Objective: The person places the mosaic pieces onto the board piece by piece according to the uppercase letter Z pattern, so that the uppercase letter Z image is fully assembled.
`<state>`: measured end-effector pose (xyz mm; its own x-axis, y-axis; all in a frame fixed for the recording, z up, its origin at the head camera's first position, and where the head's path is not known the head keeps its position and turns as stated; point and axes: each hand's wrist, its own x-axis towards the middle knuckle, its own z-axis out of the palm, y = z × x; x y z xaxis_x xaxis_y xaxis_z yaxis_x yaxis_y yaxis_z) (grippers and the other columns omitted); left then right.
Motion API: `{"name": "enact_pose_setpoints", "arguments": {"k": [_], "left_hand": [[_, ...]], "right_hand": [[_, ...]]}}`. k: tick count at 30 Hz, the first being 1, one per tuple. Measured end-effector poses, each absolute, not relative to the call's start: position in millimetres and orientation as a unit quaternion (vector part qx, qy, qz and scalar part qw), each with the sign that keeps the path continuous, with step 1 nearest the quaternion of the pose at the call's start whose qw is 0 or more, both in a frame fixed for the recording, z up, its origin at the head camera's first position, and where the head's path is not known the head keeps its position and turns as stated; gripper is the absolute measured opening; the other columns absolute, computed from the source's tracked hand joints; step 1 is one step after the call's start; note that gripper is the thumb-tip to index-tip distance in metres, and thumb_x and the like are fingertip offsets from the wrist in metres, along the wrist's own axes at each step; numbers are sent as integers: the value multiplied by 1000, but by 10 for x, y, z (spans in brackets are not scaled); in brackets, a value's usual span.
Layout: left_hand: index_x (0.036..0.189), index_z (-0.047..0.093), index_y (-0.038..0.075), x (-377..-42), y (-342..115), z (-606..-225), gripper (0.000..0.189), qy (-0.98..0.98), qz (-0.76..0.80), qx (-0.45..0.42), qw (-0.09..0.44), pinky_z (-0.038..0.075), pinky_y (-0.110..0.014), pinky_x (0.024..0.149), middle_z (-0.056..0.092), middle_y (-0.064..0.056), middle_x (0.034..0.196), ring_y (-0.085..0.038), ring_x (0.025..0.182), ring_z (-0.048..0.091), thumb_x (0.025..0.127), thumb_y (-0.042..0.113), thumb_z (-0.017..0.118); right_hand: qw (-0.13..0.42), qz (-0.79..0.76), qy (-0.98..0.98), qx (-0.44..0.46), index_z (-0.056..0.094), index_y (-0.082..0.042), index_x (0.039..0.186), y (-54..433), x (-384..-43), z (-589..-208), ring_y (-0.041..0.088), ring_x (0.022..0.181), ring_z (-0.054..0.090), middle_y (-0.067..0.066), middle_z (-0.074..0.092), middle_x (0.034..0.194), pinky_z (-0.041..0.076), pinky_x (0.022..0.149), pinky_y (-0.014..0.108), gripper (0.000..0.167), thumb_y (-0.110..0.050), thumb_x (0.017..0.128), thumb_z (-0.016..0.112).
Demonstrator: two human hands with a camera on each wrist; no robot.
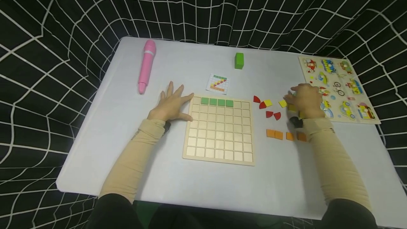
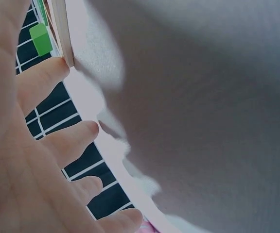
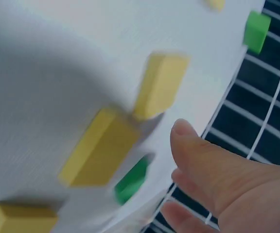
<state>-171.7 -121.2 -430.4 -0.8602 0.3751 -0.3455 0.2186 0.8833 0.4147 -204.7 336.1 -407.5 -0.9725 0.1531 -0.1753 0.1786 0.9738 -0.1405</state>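
Observation:
A wooden grid board [image 1: 219,135] lies on the white table, with several green square tiles [image 1: 213,102] in its top row. My left hand [image 1: 170,106] rests at the board's left side, fingers spread, its index fingertip touching the board's edge. Over the right of the table, my right hand [image 1: 305,100] hovers near yellow tiles [image 3: 101,150] and a green piece [image 3: 131,180]. Its thumb and fingers look apart, holding nothing visible. Red quarter-circle pieces [image 1: 269,114] and orange tiles [image 1: 278,135] lie between board and right hand. A small pattern card [image 1: 218,83] is above the board.
At the far right is a picture puzzle board [image 1: 362,98] with vehicle pieces. A green block [image 1: 239,61] stands near the back edge, and a pink microphone-shaped object [image 1: 147,66] lies at back left. Black netting with white cords [image 1: 190,13] surrounds the table.

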Motion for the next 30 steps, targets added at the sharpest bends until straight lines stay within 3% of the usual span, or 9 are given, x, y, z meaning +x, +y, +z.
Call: {"name": "enact_pose_setpoints", "arguments": {"k": [5, 9, 14, 22, 30], "left_hand": [[163, 32, 27, -1720, -1202, -4299, 100, 946, 184, 156, 216, -3, -75, 125, 1, -18, 176, -47, 158, -25, 80, 54, 82], [163, 32, 27, -1716, -1198, -4286, 100, 946, 183, 157, 217, -3, -76, 124, 1, -18, 176, -47, 158, -24, 81, 54, 82], [163, 32, 27, -1715, -1204, -4277, 99, 947, 183, 153, 217, -3, -75, 125, 1, -18, 176, -47, 158, -25, 81, 53, 82], [163, 33, 27, -1703, -1200, -4265, 98, 946, 184, 156, 217, -2, -76, 124, 1, -18, 176, -48, 158, -24, 81, 53, 81], [163, 32, 28, -1708, -1201, -4266, 99, 946, 183, 156, 219, -2, -77, 124, 0, -18, 176, -48, 157, -24, 81, 53, 81]], "right_hand": [[112, -82, 984, 115, 60, 8, 134, 3542, -2032, -4078, 54, 112, 48, 39, 54, 133, 48, 85, 61, 56, -33, 96, 64], [134, -88, 978, 130, 60, 10, 133, 3595, -2030, -4076, 49, 109, 47, 39, 56, 132, 47, 81, 57, 56, -34, 98, 59], [140, -84, 978, 132, 59, 8, 135, 3604, -2056, -4112, 52, 114, 48, 39, 55, 136, 46, 84, 60, 54, -32, 101, 56], [106, -64, 990, 67, 63, 10, 128, 3506, -2047, -4140, 52, 110, 44, 35, 60, 128, 42, 94, 65, 44, -25, 101, 60], [69, -81, 994, -14, 67, 7, 125, 2935, -1954, -4032, 55, 130, 40, 32, 52, 148, 38, 105, 67, 38, -18, 97, 69]]}}
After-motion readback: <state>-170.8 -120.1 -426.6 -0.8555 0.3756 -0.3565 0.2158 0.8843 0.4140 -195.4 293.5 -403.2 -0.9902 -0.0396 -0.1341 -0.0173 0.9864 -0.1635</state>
